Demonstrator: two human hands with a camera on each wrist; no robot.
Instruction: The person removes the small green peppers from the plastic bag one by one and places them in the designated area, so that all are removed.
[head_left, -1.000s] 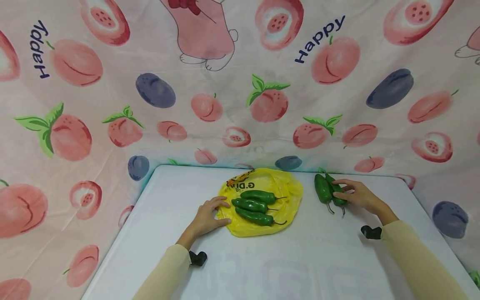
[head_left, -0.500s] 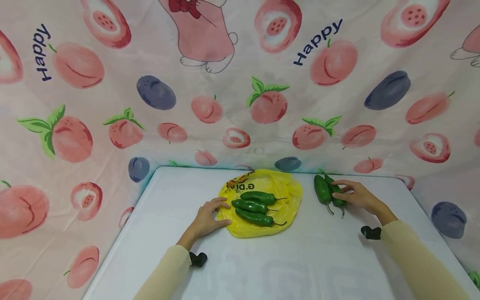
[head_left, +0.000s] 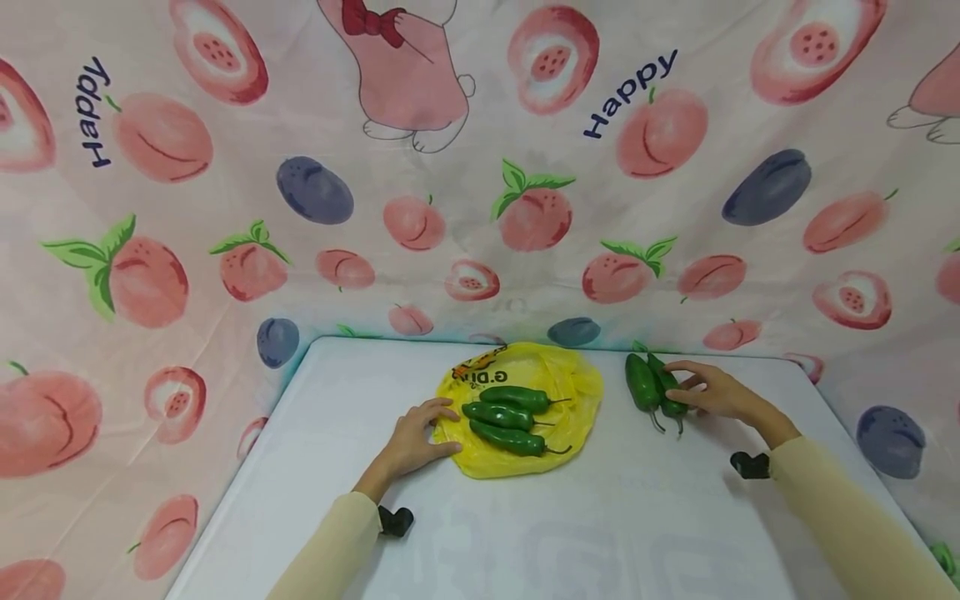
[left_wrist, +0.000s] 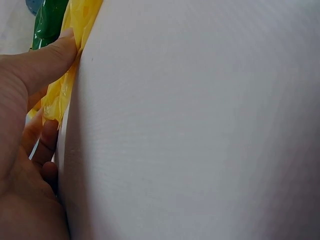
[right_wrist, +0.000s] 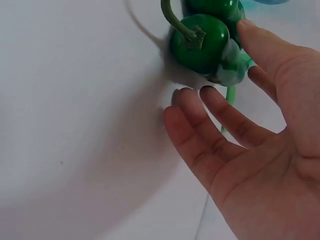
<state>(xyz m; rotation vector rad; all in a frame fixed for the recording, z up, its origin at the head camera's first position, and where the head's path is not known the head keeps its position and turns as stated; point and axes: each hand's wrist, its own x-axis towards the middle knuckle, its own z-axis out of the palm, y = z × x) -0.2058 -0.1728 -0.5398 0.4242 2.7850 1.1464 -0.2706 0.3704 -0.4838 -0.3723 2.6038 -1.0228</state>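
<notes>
Three green chili peppers (head_left: 507, 438) lie side by side on a flattened yellow plastic bag (head_left: 566, 367) in the head view, their stems toward the right. My left hand (head_left: 411, 437) rests at the bag's left edge, thumb and fingers spread; in the left wrist view the thumb (left_wrist: 57, 55) touches the yellow plastic. To the right of the bag, two more green peppers (head_left: 642, 385) lie close together with stems toward me. Beside them is my right hand (head_left: 722, 393), its fingers relaxed. In the right wrist view a fingertip touches or nearly touches a pepper (right_wrist: 202, 42).
The peppers and bag lie on a white table (head_left: 345, 375). A fruit-printed cloth (head_left: 450, 183) rises behind and at both sides. A small black piece (head_left: 395, 522) sits at the left wrist, and a similar black piece (head_left: 750, 465) at the right.
The head view has tilted and shifted slightly. My right forearm has moved a little to the right; both hands stay by the bag and the peppers, which keep their places.
</notes>
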